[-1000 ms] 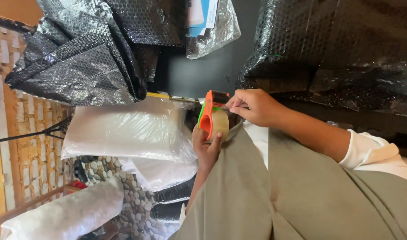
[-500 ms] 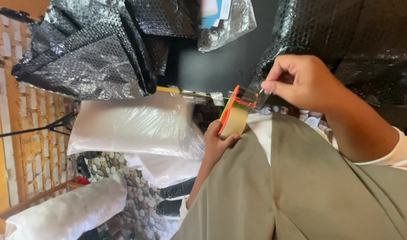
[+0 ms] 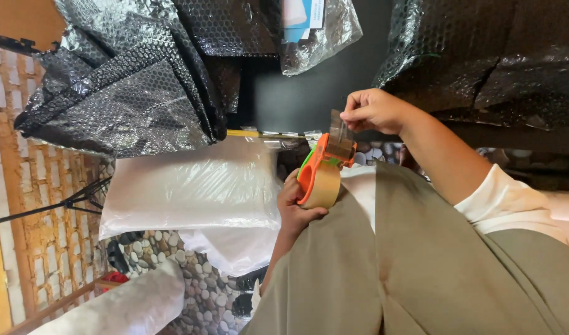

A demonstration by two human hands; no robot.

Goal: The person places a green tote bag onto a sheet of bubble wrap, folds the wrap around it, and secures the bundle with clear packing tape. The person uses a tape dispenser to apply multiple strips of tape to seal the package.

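Observation:
My left hand (image 3: 295, 208) grips an orange tape dispenser (image 3: 313, 169) loaded with a roll of brown tape (image 3: 325, 185), held just above my grey-green garment (image 3: 421, 273). My right hand (image 3: 372, 110), on a white-sleeved arm, pinches the free end of the tape strip (image 3: 339, 131) a short way off the dispenser's cutter. The strip runs short and taut between the fingers and the dispenser.
Black bubble wrap (image 3: 135, 93) is heaped to the upper left, with more of it at the upper right (image 3: 495, 56). A white plastic-wrapped bundle (image 3: 191, 186) lies beside the dispenser, over pebble flooring (image 3: 203, 298). A brick wall (image 3: 42, 205) runs along the left.
My right hand has lifted away from the dispenser, drawing out a short strip of tape. The dispenser has tilted in my left hand, and the view has shifted a little.

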